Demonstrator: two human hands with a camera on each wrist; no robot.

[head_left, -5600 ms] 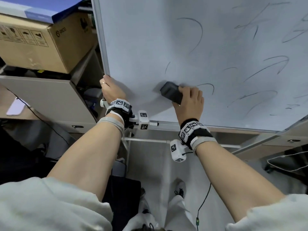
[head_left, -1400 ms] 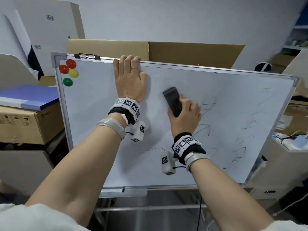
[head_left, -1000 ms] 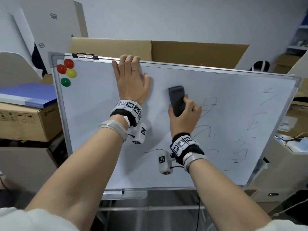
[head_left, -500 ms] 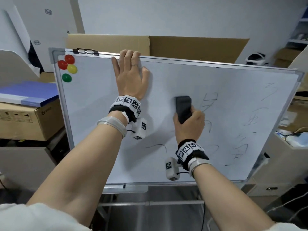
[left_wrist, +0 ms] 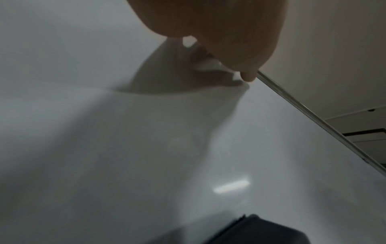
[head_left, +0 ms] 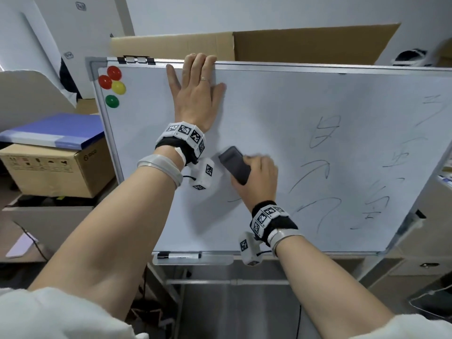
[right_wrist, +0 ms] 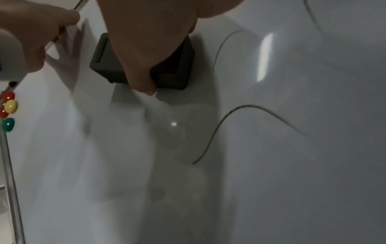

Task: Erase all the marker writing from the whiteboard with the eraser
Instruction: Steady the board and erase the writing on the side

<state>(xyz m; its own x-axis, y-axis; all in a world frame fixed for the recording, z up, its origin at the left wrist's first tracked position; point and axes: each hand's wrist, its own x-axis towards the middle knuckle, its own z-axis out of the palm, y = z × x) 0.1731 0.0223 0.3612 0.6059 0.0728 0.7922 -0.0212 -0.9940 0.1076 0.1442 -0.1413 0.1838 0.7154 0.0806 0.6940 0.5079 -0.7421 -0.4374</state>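
My right hand (head_left: 256,182) grips the dark eraser (head_left: 234,165), fingers curled around its body, and the eraser lies tilted against the whiteboard (head_left: 269,106), a little left of the board's middle. My left hand (head_left: 195,94) is open and flat on the board, with the fingertips reaching the top frame, so it holds the board steady. In the right wrist view the eraser (right_wrist: 142,62) sits flat on the surface and one curved marker line (right_wrist: 229,115) runs just beside it.

The left part of the board looks clean. The marker writing (head_left: 322,133) remains on the right half: one column of strokes right of the eraser, and a second column (head_left: 396,162) near the right edge. One short stroke (head_left: 233,199) also shows just below my right hand (it is partly hidden by the wrist, so I cannot tell how long it is). I judge that about half of the work is left.

What could go wrong from here:
- The board stands on a light frame. If I push hard toward the right edge, far from my bracing hand, it may swing or roll away.
- The short stroke below the hand is easy to forget, because my own wrist covers it.
- If the eraser tilts onto its edge, it may only smear the thin lines.
- The four round magnets (head_left: 115,84) at the top left and the marker pen (head_left: 179,255) in the bottom tray are well apart from the writing, so I see little danger there.
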